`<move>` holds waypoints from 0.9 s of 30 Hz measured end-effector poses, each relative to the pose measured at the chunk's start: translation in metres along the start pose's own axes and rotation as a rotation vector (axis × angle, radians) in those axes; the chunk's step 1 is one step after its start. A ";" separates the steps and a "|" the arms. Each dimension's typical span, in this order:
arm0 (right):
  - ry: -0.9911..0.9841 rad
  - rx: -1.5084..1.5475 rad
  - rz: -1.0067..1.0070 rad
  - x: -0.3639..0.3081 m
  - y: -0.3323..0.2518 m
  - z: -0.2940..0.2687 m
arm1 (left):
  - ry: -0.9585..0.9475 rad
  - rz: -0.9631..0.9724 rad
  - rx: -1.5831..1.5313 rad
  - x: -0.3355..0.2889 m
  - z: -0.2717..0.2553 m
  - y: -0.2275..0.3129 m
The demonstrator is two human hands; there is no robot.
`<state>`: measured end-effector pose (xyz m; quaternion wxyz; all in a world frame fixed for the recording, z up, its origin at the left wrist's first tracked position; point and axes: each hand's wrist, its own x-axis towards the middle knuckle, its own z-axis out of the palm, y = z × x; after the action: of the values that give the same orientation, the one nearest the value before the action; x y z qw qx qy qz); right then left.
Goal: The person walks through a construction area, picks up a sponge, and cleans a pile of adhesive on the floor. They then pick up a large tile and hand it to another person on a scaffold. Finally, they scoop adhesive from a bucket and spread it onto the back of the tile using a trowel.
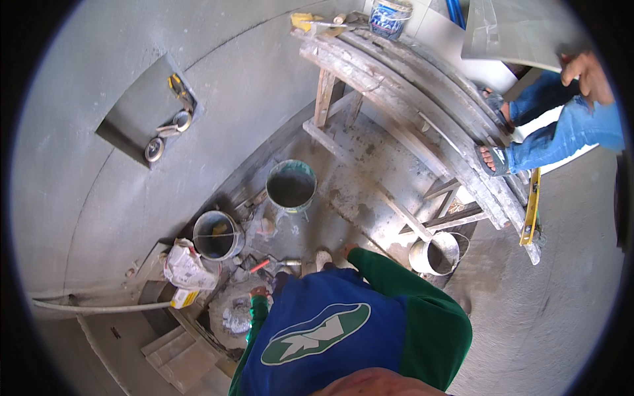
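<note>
My left hand (pixel 260 291) hangs low beside my body, over a grey mortar-crusted patch with crumpled clear plastic (pixel 238 318). My right hand (pixel 347 250) shows only in part past the end of its green sleeve. Both hands are too small to read the fingers, and I see nothing plainly held in either. Between them, a red-handled tool (pixel 259 266) lies on the floor. Beyond it stand a grey bucket (pixel 238 245) and a dark bucket with a green rim (pixel 294 202). To the right of my right hand is a whitish bucket (pixel 422 259).
A wooden trestle scaffold (pixel 396 99) crosses the upper right. Another person's sandalled foot (pixel 492 160) stands on it, and that person's hand (pixel 584 74) is by a grey panel (pixel 515 39). A yellow level (pixel 530 208) leans at the planks' end. A wall niche (pixel 129 125) holds tape rolls.
</note>
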<state>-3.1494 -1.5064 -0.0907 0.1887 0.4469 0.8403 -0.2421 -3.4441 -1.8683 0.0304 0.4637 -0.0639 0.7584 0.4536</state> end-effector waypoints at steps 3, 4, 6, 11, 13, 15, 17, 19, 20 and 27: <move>-0.039 0.138 0.041 -0.053 -0.070 -0.009 | -0.003 -0.088 0.302 -0.030 -0.048 -0.012; -0.046 0.160 0.028 -0.064 -0.096 -0.025 | -0.081 0.067 0.619 -0.031 -0.066 -0.012; -0.107 0.178 0.021 -0.088 -0.132 -0.054 | -0.115 0.172 0.772 -0.025 -0.091 -0.014; -0.117 0.134 0.132 -0.108 -0.147 -0.059 | 0.074 -0.042 -0.044 0.002 -0.083 -0.010; -0.101 0.188 0.173 -0.108 -0.157 -0.044 | 0.085 0.000 -0.037 0.009 -0.093 -0.013; -0.119 0.229 0.167 -0.108 -0.190 -0.033 | 0.122 0.033 0.038 0.015 -0.124 -0.027; -0.152 0.236 0.186 -0.112 -0.208 -0.033 | 0.077 -0.009 0.143 0.018 -0.140 -0.034; -0.129 0.273 0.179 -0.112 -0.211 -0.042 | 0.014 -0.037 0.248 0.024 -0.146 -0.033; -0.112 0.291 0.180 -0.110 -0.209 -0.048 | -0.023 -0.047 0.301 0.028 -0.145 -0.031; 0.070 0.462 0.158 -0.084 -0.243 -0.070 | -0.036 -0.139 0.021 0.074 -0.192 -0.028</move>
<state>-3.3169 -1.6392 0.0685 0.0708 0.5504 0.7312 -0.3967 -3.5946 -2.0043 -0.0130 0.5082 -0.1034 0.7485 0.4133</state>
